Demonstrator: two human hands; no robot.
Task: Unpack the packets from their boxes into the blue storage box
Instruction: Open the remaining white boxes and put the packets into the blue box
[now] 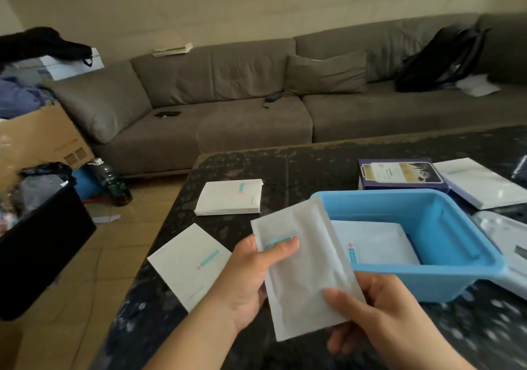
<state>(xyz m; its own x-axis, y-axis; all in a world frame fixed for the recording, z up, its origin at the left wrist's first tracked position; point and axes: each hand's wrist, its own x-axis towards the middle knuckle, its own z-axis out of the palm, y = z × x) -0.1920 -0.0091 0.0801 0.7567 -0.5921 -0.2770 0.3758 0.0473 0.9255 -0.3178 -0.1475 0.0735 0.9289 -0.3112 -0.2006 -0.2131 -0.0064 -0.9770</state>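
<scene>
A white packet point(306, 267) is held above the dark table, just left of the blue storage box point(445, 227). My left hand point(251, 278) grips its left edge, thumb on the printed front. My right hand point(382, 321) pinches its lower right corner. Another white packet point(373, 244) lies flat inside the blue box. A white box point(229, 197) sits further back on the table. A flat white box point(189, 261) lies at the table's left edge, beside my left forearm.
A purple box point(399, 174) and a white box point(482, 183) lie behind the blue box, with a clear lid point(504, 235) to its right. Behind the dark speckled table point(313, 164) runs a grey sofa point(256, 98). A black bin point(42, 241) and a bottle point(114, 181) stand on the floor at left.
</scene>
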